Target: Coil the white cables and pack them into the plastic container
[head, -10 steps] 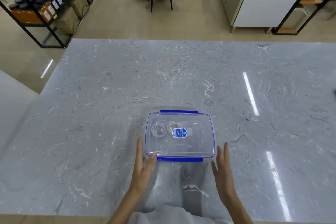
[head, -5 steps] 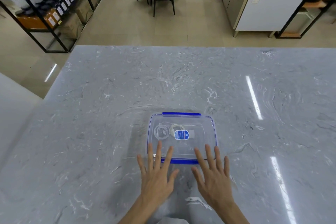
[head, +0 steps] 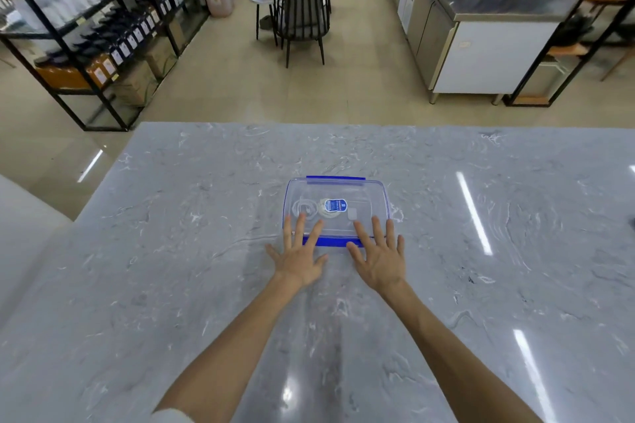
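A clear plastic container [head: 374,192] with blue clips and its lid on sits on the grey marble table [head: 171,285]. Through the lid I see coiled white cables [head: 304,208] at its left side, next to a blue label. My left hand [head: 299,256] lies flat with spread fingers, fingertips resting on the lid's near left edge. My right hand [head: 379,256] lies the same way on the near right edge. Between the two hands the near blue clip [head: 331,241] shows. Neither hand grips anything.
Beyond the table's far edge are a dark chair [head: 302,15], black shelving [head: 103,27] with bottles at left, and a steel counter [head: 481,27] at right.
My hands went from flanking the container's near corners to lying flat on its lid edge. The container now sits farther from me and my arms are stretched out. The camera tilted up.
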### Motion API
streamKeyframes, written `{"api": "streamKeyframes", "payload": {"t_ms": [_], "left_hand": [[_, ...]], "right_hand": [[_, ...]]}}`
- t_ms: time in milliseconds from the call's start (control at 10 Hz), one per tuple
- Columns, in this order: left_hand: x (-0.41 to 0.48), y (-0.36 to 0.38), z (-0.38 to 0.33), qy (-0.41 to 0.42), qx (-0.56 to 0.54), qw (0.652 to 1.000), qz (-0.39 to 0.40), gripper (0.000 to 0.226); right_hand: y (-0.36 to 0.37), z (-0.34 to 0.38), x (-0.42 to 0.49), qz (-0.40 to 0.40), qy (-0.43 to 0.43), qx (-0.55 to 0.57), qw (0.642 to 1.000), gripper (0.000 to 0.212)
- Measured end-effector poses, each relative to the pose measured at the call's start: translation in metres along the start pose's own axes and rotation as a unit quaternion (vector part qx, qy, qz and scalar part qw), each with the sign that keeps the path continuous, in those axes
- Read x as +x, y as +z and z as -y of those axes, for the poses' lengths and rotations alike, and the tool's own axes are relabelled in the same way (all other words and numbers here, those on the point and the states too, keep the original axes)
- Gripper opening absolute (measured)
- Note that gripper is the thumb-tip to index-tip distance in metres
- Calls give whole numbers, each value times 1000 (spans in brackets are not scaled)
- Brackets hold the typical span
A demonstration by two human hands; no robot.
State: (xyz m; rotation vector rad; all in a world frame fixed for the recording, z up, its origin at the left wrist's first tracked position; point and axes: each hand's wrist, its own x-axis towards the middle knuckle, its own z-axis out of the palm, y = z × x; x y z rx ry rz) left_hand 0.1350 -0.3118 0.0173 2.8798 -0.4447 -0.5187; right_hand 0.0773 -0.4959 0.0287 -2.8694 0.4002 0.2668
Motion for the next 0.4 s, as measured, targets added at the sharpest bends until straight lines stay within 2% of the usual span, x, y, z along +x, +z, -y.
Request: {"api": "streamKeyframes", "payload": {"t_ms": [200,300,400], "left_hand": [[4,-16,-2,-6,14,999,45,83],[-2,-23,-1,-1,-15,999,51,75],[-11,-29,7,-10,2,1000,6,75]], "right_hand": [[-5,2,4,9,2,-20,1000,66],[-9,2,3,6,-7,-46,999,70],[-14,-1,-3,-31,-21,-29,999,78]]}}
